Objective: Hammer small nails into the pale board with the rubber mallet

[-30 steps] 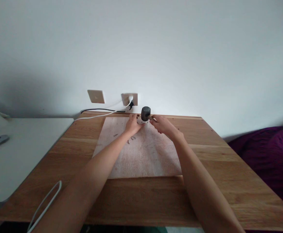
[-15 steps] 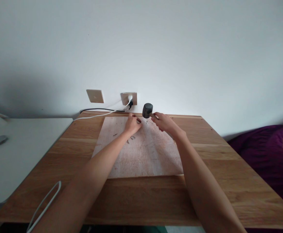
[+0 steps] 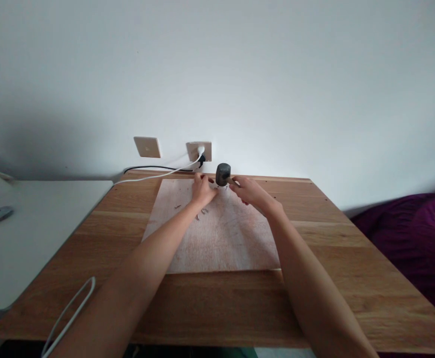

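Head cam: right hand (image 3: 252,191) is gripping a mallet (image 3: 223,174) dead centre of frame, choked up near the head, probably for control. Left hand (image 3: 202,190) sits just beside, maybe steadying the pale board (image 3: 221,243); can't tell if it's pinching anything. Wooden table (image 3: 337,253), white wall (image 3: 262,89) up top, purple fabric (image 3: 400,233) far right.

Left of and nearer than the pale board (image 3: 221,243), a white cable loop (image 3: 68,324) runs off the bottom edge. At the board's far side, we lose part of the mallet's (image 3: 223,174) handle (the right hand (image 3: 253,191) covers it), and cannot tell whether the left hand (image 3: 202,191) pinches anything. Right of the board, purple fabric (image 3: 396,228) is cut off.
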Demonstrator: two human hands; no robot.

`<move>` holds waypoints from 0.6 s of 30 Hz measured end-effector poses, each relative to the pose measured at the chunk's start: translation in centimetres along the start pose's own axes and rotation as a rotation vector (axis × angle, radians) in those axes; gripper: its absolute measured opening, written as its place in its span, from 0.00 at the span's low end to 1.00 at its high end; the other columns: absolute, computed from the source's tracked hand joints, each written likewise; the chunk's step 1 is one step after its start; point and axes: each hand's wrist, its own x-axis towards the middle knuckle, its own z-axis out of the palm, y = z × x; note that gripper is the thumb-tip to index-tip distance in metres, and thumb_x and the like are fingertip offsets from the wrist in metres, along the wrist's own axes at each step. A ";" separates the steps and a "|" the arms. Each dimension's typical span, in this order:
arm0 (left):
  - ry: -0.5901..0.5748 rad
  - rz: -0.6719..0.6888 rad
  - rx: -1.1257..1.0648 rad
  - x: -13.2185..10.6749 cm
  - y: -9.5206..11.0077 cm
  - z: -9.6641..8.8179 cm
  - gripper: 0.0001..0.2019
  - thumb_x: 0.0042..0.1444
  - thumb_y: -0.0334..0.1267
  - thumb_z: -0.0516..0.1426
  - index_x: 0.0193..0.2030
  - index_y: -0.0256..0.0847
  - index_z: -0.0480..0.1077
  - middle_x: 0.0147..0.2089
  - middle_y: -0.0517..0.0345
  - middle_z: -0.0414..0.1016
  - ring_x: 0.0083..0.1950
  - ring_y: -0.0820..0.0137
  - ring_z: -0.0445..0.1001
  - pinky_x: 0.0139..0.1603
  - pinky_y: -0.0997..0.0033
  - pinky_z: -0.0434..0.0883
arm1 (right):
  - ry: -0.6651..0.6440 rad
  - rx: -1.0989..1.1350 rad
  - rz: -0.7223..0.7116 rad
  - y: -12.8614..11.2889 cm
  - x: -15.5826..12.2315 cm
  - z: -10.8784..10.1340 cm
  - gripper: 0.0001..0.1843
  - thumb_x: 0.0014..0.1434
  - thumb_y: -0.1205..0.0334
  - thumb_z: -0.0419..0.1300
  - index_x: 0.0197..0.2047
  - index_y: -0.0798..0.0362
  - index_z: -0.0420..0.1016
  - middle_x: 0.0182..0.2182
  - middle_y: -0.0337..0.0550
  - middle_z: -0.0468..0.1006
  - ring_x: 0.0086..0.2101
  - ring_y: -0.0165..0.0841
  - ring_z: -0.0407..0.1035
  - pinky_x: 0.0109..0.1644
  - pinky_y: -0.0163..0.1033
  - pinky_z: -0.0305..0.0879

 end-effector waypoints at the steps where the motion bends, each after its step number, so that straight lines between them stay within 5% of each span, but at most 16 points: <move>1: -0.022 0.007 0.004 0.0 0.0 0.0 0.12 0.47 0.34 0.69 0.40 0.41 0.78 0.55 0.48 0.68 0.60 0.56 0.73 0.62 0.60 0.71 | 0.002 0.012 0.002 0.1 0.0 -0.1 0.10 0.71 0.66 0.52 0.48 0.55 0.74 0.31 0.43 0.80 0.17 0.26 0.66 0.20 0.30 0.60; 18: -0.083 0.020 0.008 -0.1 0.2 -0.4 0.03 0.51 0.36 0.68 0.33 0.43 0.81 0.55 0.49 0.74 0.60 0.57 0.74 0.65 0.58 0.70 | 0.011 -0.007 0.001 -0.3 -0.1 -0.3 0.10 0.72 0.64 0.52 0.48 0.56 0.74 0.29 0.43 0.80 0.17 0.26 0.67 0.21 0.30 0.61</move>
